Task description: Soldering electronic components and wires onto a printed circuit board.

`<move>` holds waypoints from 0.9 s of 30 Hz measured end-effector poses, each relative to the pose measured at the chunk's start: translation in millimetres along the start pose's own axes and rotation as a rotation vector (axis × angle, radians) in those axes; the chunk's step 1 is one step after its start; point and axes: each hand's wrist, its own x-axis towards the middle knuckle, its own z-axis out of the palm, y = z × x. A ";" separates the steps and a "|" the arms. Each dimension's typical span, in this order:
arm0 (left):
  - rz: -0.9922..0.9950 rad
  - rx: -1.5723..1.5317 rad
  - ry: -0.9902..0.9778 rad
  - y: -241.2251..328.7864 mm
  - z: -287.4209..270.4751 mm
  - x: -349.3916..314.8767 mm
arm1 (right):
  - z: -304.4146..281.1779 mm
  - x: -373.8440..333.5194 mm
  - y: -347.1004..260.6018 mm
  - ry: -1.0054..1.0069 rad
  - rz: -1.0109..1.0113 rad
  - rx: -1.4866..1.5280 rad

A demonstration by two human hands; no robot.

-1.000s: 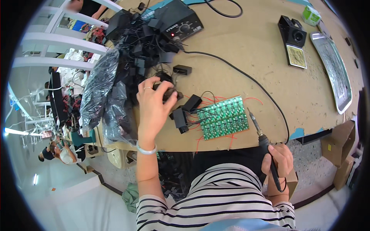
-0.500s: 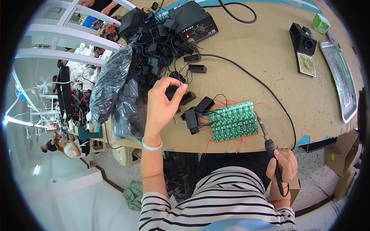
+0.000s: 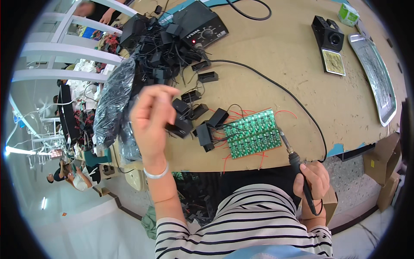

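My left hand is smeared by motion beside a heap of small black plastic cases with wires. Its fingers look curled, but I cannot tell whether anything is between them. A blurred black case lies just right of its fingers. My right hand is closed round the handle of a soldering iron, whose tip points up-left to the right edge of a green circuit board panel. Red wires stick out around the panel. Two black cases stand at its left side, their black wires reaching onto it.
A black soldering station with a red light stands at the back; its cable curves across the table. A black iron stand with a sponge tray and a long metal tray are at the right. Clear plastic bags lie left.
My left hand has moved left, away from the loose cases. The whole view has shifted slightly. My right hand keeps the soldering iron by the panel's right edge.
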 end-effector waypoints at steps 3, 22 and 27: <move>0.073 0.398 -0.390 1.0 31.9 -6.0 | 6.2 3.4 2.2 -0.003 0.018 0.012; 0.258 0.748 -0.780 -43.5 81.6 7.9 | 41.2 9.7 16.3 -0.067 0.033 0.142; 0.281 0.799 -0.782 -44.3 82.6 7.0 | 45.9 9.2 17.2 -0.056 0.021 0.129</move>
